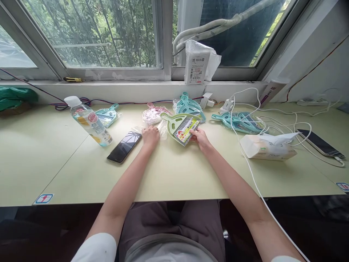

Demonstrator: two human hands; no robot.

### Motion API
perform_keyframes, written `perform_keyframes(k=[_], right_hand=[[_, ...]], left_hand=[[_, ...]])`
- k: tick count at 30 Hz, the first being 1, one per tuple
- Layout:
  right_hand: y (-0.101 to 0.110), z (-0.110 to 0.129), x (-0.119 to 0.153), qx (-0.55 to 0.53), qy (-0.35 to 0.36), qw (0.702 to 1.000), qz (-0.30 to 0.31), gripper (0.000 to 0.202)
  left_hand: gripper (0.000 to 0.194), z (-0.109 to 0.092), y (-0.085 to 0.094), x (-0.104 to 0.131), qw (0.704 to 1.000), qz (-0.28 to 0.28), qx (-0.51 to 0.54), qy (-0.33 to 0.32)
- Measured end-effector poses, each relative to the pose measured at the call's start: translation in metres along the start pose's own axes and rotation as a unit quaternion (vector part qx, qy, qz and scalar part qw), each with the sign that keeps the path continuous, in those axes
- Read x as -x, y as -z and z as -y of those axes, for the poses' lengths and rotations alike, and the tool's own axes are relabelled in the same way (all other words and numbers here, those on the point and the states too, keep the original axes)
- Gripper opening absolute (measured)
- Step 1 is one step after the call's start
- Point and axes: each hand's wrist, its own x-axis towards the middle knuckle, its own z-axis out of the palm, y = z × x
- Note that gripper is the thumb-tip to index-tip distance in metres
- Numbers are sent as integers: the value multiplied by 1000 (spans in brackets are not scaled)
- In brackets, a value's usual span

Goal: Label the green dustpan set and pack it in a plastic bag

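Observation:
My right hand (200, 138) grips the near edge of a light green mini dustpan-and-brush set (178, 124) with a colourful label, lying on the pale green desk (174, 174). My left hand (150, 137) rests closed on a clear plastic bag (163, 128) just left of the green set. A pink set in a bag (153, 113) lies behind my left hand. Teal sets (188, 104) are stacked behind the green one.
A black phone (124, 146) and a drink bottle (89, 122) sit to the left, with another teal set (107, 115). More teal sets (240, 122), a tissue pack (265, 147), white cables (275, 112) and a second phone (320, 143) lie to the right. A wrapped parcel (197, 63) stands on the sill.

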Motion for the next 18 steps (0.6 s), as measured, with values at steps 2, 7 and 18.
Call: perform_keyframes(k=[2, 7, 18], right_hand=[[-2, 2, 2, 19, -15, 999, 23, 11], [-3, 5, 3, 66, -47, 995, 51, 11], [2, 6, 0, 60, -16, 997, -47, 9]], left_hand=[[27, 4, 2, -1, 1000, -9, -6, 19], [23, 9, 6, -2, 999, -13, -7, 51], [33, 6, 9, -5, 997, 3, -13, 73]])
